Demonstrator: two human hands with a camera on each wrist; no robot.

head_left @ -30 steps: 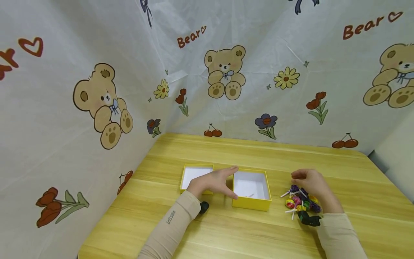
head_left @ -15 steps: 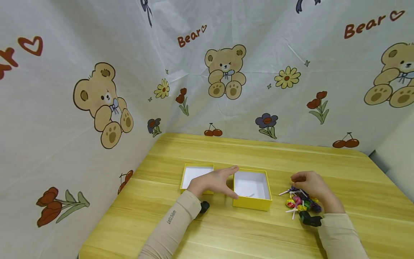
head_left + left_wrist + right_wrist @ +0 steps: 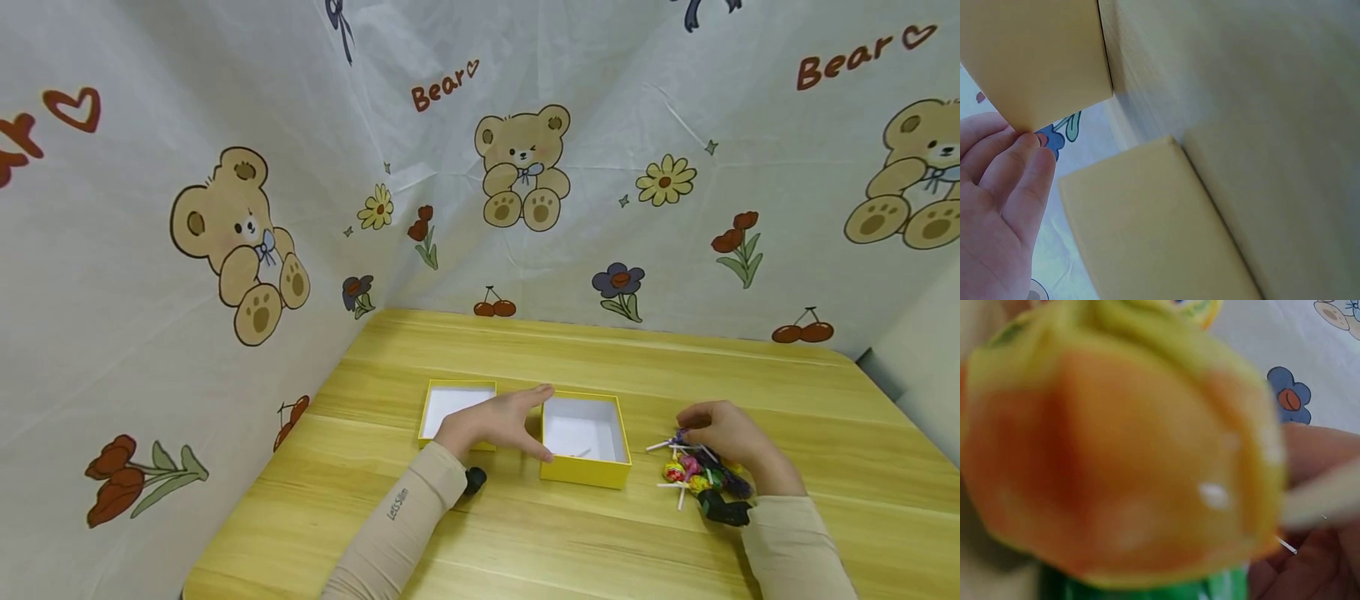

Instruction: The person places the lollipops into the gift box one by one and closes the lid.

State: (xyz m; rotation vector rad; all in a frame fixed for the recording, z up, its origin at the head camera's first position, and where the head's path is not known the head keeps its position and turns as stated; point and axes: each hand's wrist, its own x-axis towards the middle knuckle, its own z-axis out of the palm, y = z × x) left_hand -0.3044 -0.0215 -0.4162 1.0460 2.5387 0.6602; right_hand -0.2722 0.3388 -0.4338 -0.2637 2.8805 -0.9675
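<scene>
A yellow box [image 3: 585, 472] with a white inside stands in the middle of the table, a thin white stick in it. My left hand [image 3: 498, 423] holds its left side, thumb at the near corner and fingers at the far one. In the left wrist view, fingertips [image 3: 1030, 140] touch the box edge. My right hand [image 3: 731, 435] reaches down over a heap of wrapped lollipops [image 3: 674, 472], fingers bent beside a purple lollipop [image 3: 680, 436]. An orange-yellow lollipop [image 3: 1147, 469] fills the right wrist view, blurred, and hides the fingertips; whether they pinch anything is unclear.
Left of the box, partly behind my left hand, lies a shallow yellow-rimmed tray or lid [image 3: 459, 398] with a white inside. The wooden table [image 3: 525, 542] meets a bear-print cloth [image 3: 570, 258] at the back and left.
My right hand has shifted slightly nearer and to the right over the heap. Some lollipop sticks at its left have moved a little. My left hand and the box stay put.
</scene>
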